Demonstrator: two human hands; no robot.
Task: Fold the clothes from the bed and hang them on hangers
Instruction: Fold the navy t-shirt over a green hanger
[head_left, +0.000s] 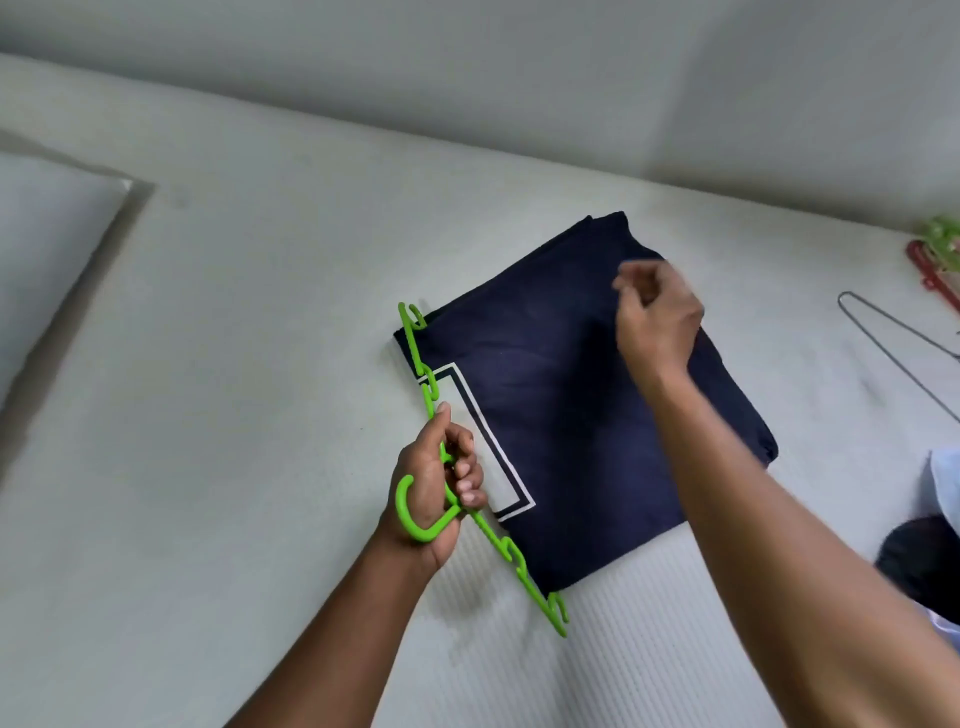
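Observation:
A folded navy garment (571, 415) with a white printed outline lies flat on the white bed (234, 364). A bright green plastic hanger (511, 564) runs along the garment's left edge. My left hand (441, 478) grips the hanger at its neck, and the hook curls round my wrist. My right hand (657, 317) hovers over the garment's far part with its fingers loosely curled, and I see nothing in it.
A white pillow (47, 249) lies at the far left. A thin wire hanger (893, 348) rests on the bed at the right. Red and green hangers (935, 260) sit at the far right edge. Dark and white clothes (930, 561) lie at the right.

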